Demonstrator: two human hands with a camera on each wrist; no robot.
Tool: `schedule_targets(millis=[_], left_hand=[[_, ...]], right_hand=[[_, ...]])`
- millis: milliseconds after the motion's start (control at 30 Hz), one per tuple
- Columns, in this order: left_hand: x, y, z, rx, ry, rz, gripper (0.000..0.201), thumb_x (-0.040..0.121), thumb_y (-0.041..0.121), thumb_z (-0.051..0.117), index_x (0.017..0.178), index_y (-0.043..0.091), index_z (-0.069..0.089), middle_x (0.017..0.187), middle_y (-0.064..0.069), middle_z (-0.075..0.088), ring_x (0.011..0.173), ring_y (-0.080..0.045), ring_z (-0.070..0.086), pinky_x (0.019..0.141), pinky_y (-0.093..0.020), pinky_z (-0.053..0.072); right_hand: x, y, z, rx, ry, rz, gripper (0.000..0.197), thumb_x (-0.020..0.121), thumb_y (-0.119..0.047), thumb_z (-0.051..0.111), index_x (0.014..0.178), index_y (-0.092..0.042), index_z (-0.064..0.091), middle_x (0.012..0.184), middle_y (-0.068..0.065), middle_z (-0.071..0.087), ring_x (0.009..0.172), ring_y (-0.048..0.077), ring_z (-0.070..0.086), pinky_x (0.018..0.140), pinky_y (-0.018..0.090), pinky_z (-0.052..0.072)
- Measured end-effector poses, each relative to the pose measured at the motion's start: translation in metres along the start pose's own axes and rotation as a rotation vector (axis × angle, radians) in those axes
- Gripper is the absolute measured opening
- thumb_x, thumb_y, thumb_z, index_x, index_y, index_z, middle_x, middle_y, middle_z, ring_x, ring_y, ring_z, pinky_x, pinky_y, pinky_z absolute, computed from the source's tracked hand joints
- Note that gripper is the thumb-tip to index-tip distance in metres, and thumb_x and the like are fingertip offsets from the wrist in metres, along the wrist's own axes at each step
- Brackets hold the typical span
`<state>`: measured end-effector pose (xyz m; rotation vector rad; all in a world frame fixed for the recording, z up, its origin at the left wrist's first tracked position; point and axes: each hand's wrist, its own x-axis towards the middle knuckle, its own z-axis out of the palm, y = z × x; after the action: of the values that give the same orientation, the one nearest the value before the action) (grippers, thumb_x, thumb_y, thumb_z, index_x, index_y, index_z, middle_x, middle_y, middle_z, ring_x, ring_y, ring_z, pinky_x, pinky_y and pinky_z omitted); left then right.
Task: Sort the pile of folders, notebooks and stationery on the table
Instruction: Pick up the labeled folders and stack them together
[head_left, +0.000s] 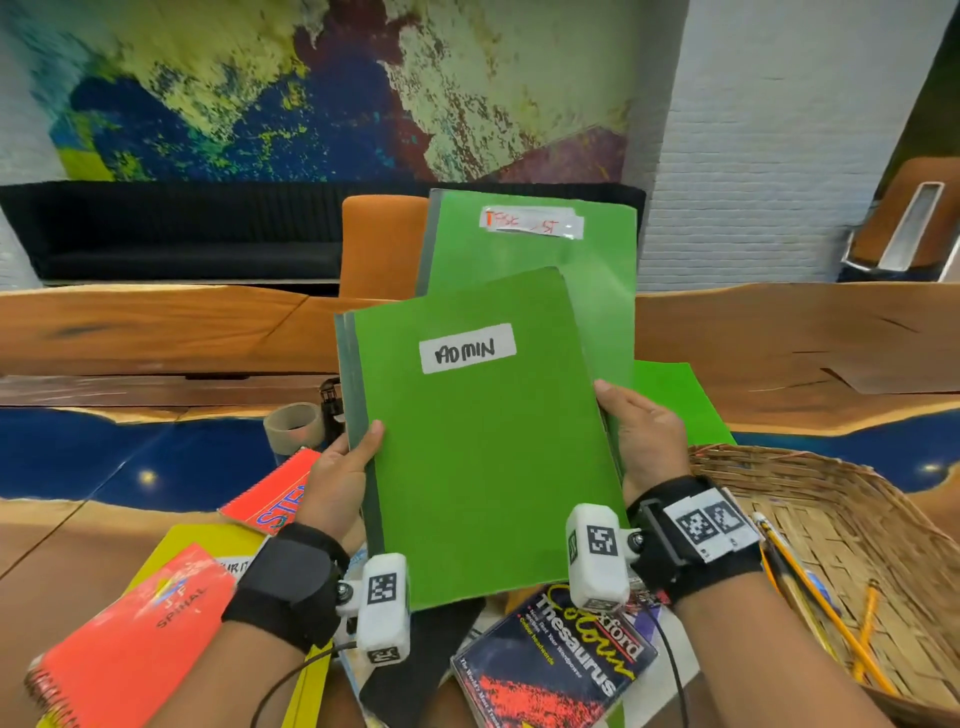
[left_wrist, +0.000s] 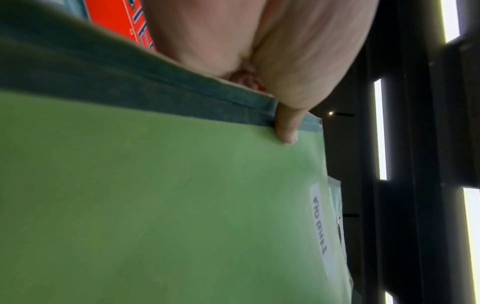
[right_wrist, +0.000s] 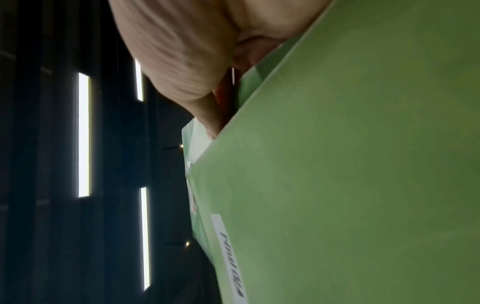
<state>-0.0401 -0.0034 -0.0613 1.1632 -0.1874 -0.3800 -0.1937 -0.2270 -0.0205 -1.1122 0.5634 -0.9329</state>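
At centre frame, raised above the cluttered table, the left hand pinches the grey spine edge of the green ADMIN folder, thumb on its cover. The right hand grips the rear green folder by its right edge, fanned upward behind, probably so both labels read at once before stacking like with like.

Tabletop bare along far wooden stretch. Near side crowded: spiral notebooks, thesaurus, tape roll left, wicker basket blocking right.
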Motion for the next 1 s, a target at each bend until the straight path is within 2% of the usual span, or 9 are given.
schedule_targets(millis=[100, 267, 333, 367, 400, 433, 500, 867, 1000], left_hand=[[-0.002, 0.003, 0.003, 0.059, -0.051, -0.070, 0.022, 0.099, 0.021, 0.054, 0.117, 0.012, 0.062, 0.085, -0.007, 0.076, 0.067, -0.018, 0.073, 0.054, -0.035, 0.060], [0.010, 0.022, -0.023, 0.074, 0.063, -0.023, 0.029, 0.100, 0.027, 0.054, 0.124, 0.013, 0.059, 0.105, -0.015, 0.071, 0.090, -0.032, 0.068, 0.087, -0.056, 0.054], [0.022, 0.031, -0.040, 0.091, 0.189, 0.047, 0.034, 0.097, 0.035, 0.059, 0.124, 0.015, 0.060, 0.108, -0.015, 0.068, 0.098, -0.034, 0.064, 0.092, -0.057, 0.050], [0.029, 0.033, -0.047, 0.116, 0.245, 0.076, 0.041, 0.091, 0.043, 0.063, 0.123, 0.016, 0.060, 0.106, -0.013, 0.067, 0.098, -0.033, 0.062, 0.092, -0.054, 0.049], [0.038, 0.034, -0.054, 0.155, 0.298, 0.095, 0.052, 0.083, 0.052, 0.066, 0.122, 0.018, 0.061, 0.098, -0.008, 0.066, 0.096, -0.031, 0.061, 0.091, -0.048, 0.048], [0.043, 0.036, -0.058, 0.191, 0.330, 0.115, 0.059, 0.079, 0.056, 0.066, 0.122, 0.016, 0.060, 0.088, -0.003, 0.061, 0.091, -0.027, 0.058, 0.087, -0.043, 0.045], [0.048, 0.041, -0.055, 0.231, 0.360, 0.155, 0.052, 0.086, 0.051, 0.064, 0.122, 0.014, 0.059, 0.081, 0.003, 0.053, 0.084, -0.021, 0.052, 0.083, -0.039, 0.043], [0.024, 0.036, 0.006, 0.173, 0.145, 0.156, 0.039, 0.099, 0.041, 0.052, 0.127, 0.014, 0.057, 0.115, -0.010, 0.066, 0.107, -0.032, 0.063, 0.101, -0.051, 0.047], [0.005, 0.038, 0.009, 0.166, 0.114, 0.143, 0.035, 0.099, 0.044, 0.051, 0.118, 0.016, 0.063, 0.086, 0.005, 0.068, 0.081, -0.015, 0.063, 0.081, -0.035, 0.053]], right_hand=[[0.006, -0.006, 0.001, -0.162, 0.052, -0.169, 0.014, 0.086, -0.004, 0.070, 0.093, -0.015, 0.074, 0.087, -0.001, 0.074, 0.077, 0.006, 0.066, 0.073, 0.016, 0.054], [0.020, -0.059, -0.009, -0.271, 0.153, -0.427, 0.049, 0.091, 0.000, 0.062, 0.133, -0.025, 0.058, 0.140, -0.003, 0.056, 0.126, 0.004, 0.050, 0.099, 0.010, 0.041], [0.023, -0.091, -0.012, -0.313, 0.165, -0.517, 0.067, 0.092, 0.002, 0.059, 0.149, -0.026, 0.038, 0.156, -0.004, 0.036, 0.136, 0.005, 0.040, 0.084, -0.007, 0.031], [0.024, -0.104, -0.012, -0.342, 0.165, -0.555, 0.071, 0.093, 0.002, 0.058, 0.153, -0.024, 0.029, 0.158, -0.004, 0.029, 0.132, 0.002, 0.042, 0.080, -0.003, 0.043], [0.026, -0.116, -0.010, -0.343, 0.156, -0.582, 0.072, 0.094, 0.003, 0.056, 0.154, -0.021, 0.025, 0.158, -0.005, 0.028, 0.125, -0.008, 0.042, 0.084, -0.004, 0.016], [0.024, -0.125, -0.006, -0.354, 0.140, -0.599, 0.067, 0.095, 0.002, 0.056, 0.153, -0.016, 0.028, 0.151, -0.008, 0.036, 0.109, -0.023, 0.045, 0.062, -0.010, 0.027], [0.025, -0.135, 0.000, -0.348, 0.137, -0.612, 0.047, 0.094, 0.000, 0.057, 0.139, -0.011, 0.047, 0.115, -0.017, 0.055, 0.073, -0.034, 0.048, 0.063, -0.002, 0.042], [0.009, -0.041, 0.032, -0.427, -0.111, -0.301, 0.029, 0.093, 0.006, 0.056, 0.118, -0.008, 0.059, 0.119, 0.004, 0.067, 0.104, 0.014, 0.065, 0.096, 0.031, 0.053], [0.011, -0.016, 0.039, -0.457, -0.181, -0.240, 0.024, 0.091, 0.004, 0.059, 0.103, -0.017, 0.059, 0.112, 0.008, 0.069, 0.106, 0.026, 0.067, 0.096, 0.045, 0.053]])
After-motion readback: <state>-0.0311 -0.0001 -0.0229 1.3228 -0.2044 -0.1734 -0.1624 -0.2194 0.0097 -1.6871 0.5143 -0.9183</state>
